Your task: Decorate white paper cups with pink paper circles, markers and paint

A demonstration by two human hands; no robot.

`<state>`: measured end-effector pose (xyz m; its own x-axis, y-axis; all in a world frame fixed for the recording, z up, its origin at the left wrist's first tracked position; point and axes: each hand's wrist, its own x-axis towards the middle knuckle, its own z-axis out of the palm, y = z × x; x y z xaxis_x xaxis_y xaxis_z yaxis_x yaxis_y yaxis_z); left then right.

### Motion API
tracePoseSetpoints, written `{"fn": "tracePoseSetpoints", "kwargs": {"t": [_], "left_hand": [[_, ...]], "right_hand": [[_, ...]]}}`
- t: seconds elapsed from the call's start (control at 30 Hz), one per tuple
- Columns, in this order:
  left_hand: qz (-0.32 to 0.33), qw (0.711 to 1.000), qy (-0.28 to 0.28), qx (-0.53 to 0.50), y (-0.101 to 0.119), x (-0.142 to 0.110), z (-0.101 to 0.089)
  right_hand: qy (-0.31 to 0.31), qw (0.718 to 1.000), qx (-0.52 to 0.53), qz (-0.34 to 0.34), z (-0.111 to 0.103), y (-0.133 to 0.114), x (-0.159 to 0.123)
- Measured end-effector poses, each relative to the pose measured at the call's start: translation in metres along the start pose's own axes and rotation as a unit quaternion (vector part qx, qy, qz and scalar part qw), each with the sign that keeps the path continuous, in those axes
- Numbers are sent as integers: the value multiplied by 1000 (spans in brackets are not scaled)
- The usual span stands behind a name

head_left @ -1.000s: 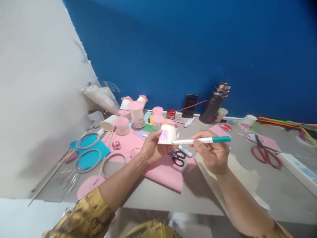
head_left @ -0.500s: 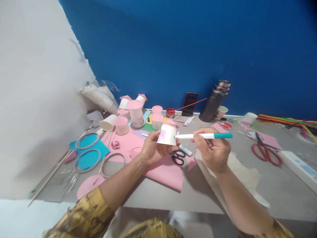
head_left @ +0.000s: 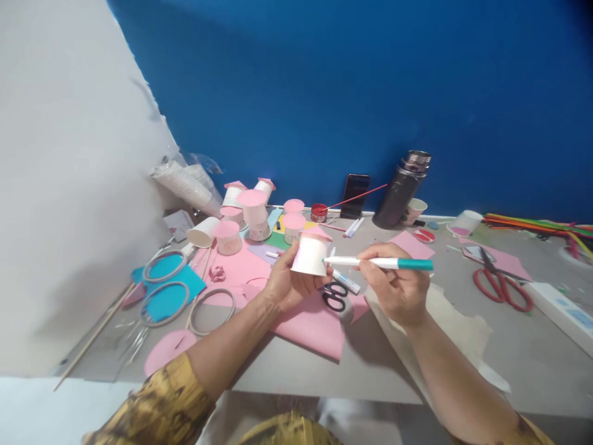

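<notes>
Upside down in my left hand [head_left: 288,281] is a white paper cup [head_left: 311,254] with a pink paper cone on top. My fingers wrap round its left side and underneath. A faint purple patch shows at the cup's left edge. My right hand [head_left: 396,281] grips a white felt-tip marker [head_left: 386,263] with a teal end, held nearly level. The marker's teal tip is at the right side of the cup; whether it touches, I cannot tell. Beneath the hands lie black-handled scissors [head_left: 334,296], another marker [head_left: 346,282] and folded pink paper [head_left: 310,330].
Several pink-topped paper cups [head_left: 254,216] stand at the back left, near stacked cups [head_left: 189,182]. Grey rings [head_left: 164,303] lie on blue paper at left. A dark flask [head_left: 401,191] and a phone [head_left: 354,194] are at the wall. Red-handled scissors [head_left: 503,287] lie right.
The cup has turned in my left hand, so its purple patch has shifted to the left edge and plain white faces me. Cup and marker tip have moved slightly left and down.
</notes>
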<state>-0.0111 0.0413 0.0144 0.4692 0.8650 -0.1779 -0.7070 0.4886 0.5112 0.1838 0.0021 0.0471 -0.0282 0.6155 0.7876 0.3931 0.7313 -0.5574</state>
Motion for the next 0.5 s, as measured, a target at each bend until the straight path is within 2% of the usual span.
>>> {"fn": "tracePoseSetpoints", "kwargs": {"t": [0.1,0.23,0.4,0.5], "left_hand": [[5,1000,19,-2,0,0,1],[-1,1000,19,-5,0,0,3],[15,999,37,-1,1,0,6],[22,999,44,-2,0,0,7]], "right_hand": [[-37,999,25,-13,1,1,0],[-37,998,50,-27,1,3,2],[-103,987,86,-86,-1,-4,9],[-112,987,84,-83,-2,-8,11]]}}
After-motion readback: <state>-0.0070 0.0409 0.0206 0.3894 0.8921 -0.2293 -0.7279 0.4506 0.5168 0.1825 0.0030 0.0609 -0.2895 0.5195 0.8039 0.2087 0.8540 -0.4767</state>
